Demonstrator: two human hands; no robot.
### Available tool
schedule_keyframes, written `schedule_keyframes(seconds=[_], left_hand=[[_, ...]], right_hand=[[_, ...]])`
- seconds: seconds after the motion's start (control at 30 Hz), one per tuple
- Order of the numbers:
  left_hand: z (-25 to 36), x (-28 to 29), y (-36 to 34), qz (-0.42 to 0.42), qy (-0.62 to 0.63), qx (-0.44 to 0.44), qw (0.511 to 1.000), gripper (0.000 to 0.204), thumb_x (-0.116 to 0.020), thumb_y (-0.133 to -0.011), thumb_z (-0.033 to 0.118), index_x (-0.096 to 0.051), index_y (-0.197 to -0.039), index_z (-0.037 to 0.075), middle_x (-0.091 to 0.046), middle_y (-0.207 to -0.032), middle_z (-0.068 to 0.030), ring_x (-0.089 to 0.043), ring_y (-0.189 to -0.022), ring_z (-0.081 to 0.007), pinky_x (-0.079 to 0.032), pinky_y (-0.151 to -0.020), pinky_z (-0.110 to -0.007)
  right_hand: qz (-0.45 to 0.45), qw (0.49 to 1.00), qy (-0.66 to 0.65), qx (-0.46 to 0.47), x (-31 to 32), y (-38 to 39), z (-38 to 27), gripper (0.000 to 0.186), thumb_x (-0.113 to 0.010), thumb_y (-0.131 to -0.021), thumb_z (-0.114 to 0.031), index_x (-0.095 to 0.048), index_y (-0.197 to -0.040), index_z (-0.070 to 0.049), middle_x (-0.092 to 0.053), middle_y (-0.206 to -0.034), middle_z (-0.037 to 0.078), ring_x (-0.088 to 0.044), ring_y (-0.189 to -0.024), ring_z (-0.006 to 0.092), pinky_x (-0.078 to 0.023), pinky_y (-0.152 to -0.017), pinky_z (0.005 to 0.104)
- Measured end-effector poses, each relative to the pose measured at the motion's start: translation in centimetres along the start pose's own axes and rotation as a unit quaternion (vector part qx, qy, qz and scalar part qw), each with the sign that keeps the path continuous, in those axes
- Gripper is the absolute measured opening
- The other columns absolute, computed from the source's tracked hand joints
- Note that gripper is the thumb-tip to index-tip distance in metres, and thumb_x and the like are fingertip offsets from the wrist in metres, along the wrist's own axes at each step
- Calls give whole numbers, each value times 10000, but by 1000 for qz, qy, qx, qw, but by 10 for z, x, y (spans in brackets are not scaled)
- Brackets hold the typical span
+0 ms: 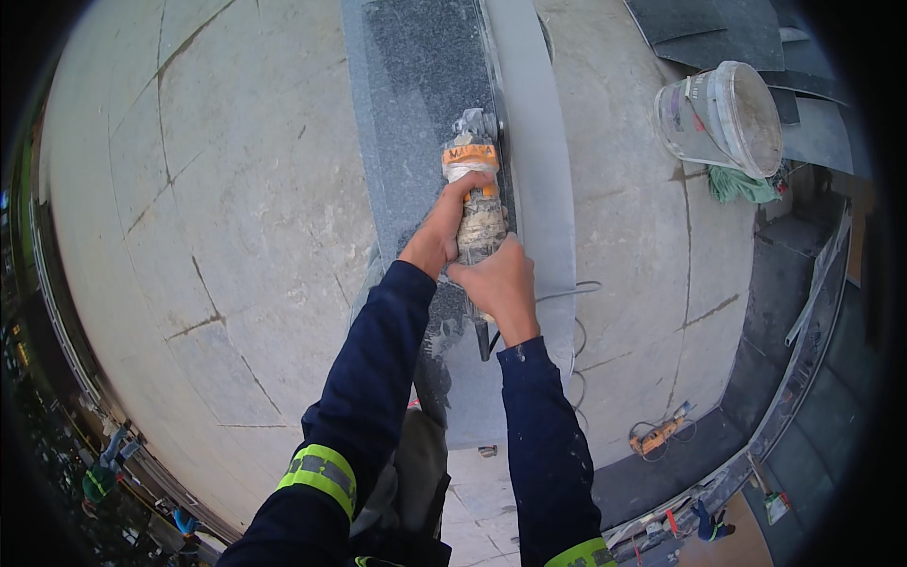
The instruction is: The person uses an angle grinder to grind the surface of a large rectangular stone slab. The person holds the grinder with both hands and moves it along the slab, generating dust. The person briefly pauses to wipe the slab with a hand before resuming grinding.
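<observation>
Gripping a grinder (482, 227) near the centre, toward twelve o'clock, along the three o'clock edge of a dark stone slab (416, 94), with the left hand (439, 224) wrapped around the front, thumb over the top, and the right hand (503, 285) curled round the rear, back upward. Reaching in from seven o'clock with the left arm (364, 364) and from five with the right arm (546, 444).

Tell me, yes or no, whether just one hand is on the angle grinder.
No, the left hand grips the angle grinder nearer its head while the right hand holds it farther back.
</observation>
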State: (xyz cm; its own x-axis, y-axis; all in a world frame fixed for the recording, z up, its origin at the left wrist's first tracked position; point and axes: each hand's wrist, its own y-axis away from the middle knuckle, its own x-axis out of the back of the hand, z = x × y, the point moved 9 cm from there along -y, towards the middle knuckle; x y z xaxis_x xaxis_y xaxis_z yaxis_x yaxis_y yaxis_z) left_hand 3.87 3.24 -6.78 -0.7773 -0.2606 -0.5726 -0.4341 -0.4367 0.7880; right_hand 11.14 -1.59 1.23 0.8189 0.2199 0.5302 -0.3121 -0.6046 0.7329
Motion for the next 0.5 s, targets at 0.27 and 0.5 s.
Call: schedule_keyframes(seconds=[0.27, 0.5], left_hand=[[-40, 6, 21, -2, 7, 23, 1000, 443, -671, -797, 332, -517, -1084, 32, -631, -821, -141, -659, -690, -248, -574, -632, -387], [-32, 4, 18, -3, 8, 3, 1000, 443, -676, -787, 320, -521, -1090, 37, -626, -815, -133, -652, -677, -244, -571, -626, -379]], right_hand=[[6, 1000, -8, 5, -3, 31, 30, 581, -803, -602, -229, -552, -1022, 84, -675, -954, 259, -673, -936, 390, -534, -802, 417], [19, 999, -3, 31, -1, 25, 24, 573, -802, -603, -240, -556, -1010, 81, -676, -943, 259, -674, -924, 392, -532, -794, 420]])
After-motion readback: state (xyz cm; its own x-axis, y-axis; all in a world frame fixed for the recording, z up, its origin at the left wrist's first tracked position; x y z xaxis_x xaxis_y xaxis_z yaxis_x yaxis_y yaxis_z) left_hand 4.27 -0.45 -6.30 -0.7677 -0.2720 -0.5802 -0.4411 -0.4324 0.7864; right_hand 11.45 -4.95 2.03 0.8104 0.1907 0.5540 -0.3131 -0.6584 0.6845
